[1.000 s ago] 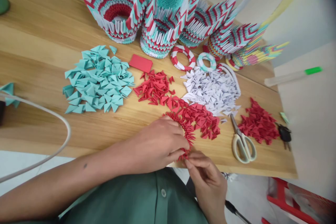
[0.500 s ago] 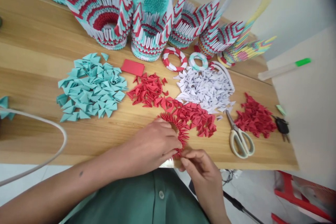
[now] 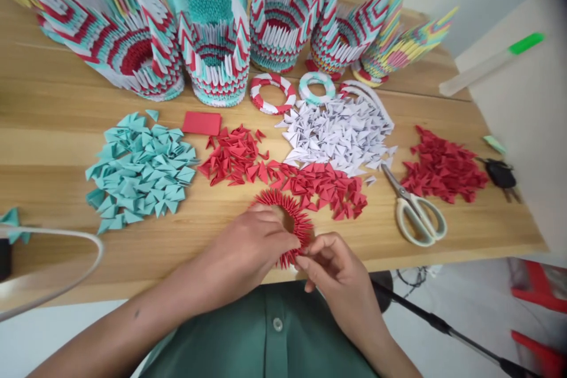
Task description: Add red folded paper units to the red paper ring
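A spiky ring of red folded paper pieces [image 3: 301, 225] lies at the table's front edge. My left hand [image 3: 254, 245] is closed over its left side, gripping it and hiding part of it. At the ring's lower right, the thumb and fingers of my right hand [image 3: 334, 263] are pinched together against the red points; whether a loose piece is between them I cannot make out. Just beyond the ring spreads a pile of red paper triangles [image 3: 328, 186], joined to another red heap [image 3: 234, 153] at its left.
Turquoise triangles [image 3: 144, 171] lie left, white ones [image 3: 339, 133] behind, more red ones [image 3: 443, 165] right. Scissors [image 3: 419, 215] and keys [image 3: 500, 174] are at right. Paper swan baskets [image 3: 217, 65] stand along the back. A white cable [image 3: 95, 260] curves at left.
The camera view has shifted and turned slightly. My right hand has come up closer against the ring's lower right side; my left hand keeps its hold.
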The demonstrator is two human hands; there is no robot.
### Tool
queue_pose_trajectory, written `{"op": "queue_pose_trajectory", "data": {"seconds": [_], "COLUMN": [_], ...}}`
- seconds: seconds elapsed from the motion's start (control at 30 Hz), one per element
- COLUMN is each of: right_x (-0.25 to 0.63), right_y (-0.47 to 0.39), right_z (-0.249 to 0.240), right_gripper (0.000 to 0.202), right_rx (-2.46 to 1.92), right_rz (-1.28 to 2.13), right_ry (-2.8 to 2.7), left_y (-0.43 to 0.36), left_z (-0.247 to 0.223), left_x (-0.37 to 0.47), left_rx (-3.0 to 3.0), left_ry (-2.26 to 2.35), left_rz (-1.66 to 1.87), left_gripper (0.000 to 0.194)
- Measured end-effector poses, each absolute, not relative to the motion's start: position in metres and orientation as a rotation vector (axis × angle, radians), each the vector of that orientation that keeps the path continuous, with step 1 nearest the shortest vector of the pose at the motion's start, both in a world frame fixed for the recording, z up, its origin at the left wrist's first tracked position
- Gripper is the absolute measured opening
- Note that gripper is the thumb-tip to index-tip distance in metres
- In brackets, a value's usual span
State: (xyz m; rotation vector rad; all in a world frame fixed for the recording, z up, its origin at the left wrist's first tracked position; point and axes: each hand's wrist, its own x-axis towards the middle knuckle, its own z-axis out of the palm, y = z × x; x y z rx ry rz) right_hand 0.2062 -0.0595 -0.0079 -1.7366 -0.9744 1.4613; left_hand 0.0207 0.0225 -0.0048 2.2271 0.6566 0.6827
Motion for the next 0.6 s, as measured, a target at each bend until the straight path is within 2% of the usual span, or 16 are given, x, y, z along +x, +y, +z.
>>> {"op": "queue_pose_trajectory", "data": {"seconds": [0.47,0.6], "right_x": [0.198,0.207], "right_y": [-0.047,-0.052], "right_z": [-0.005,-0.003], "right_gripper": [0.027,0.032], "right_rx": [-1.757,-1.77], "right_rz": [1.453,1.455], "right_ry": [-0.993,-1.059], "left_y": [0.023,0.025], "left_z": [-0.006,-0.009], "left_x": [0.024,0.023], "left_rx": [2.271,2.366], "left_ry": [0.621,0.615], "left_rz": [0.741,0.741], "left_gripper": [0.029,0.027]}}
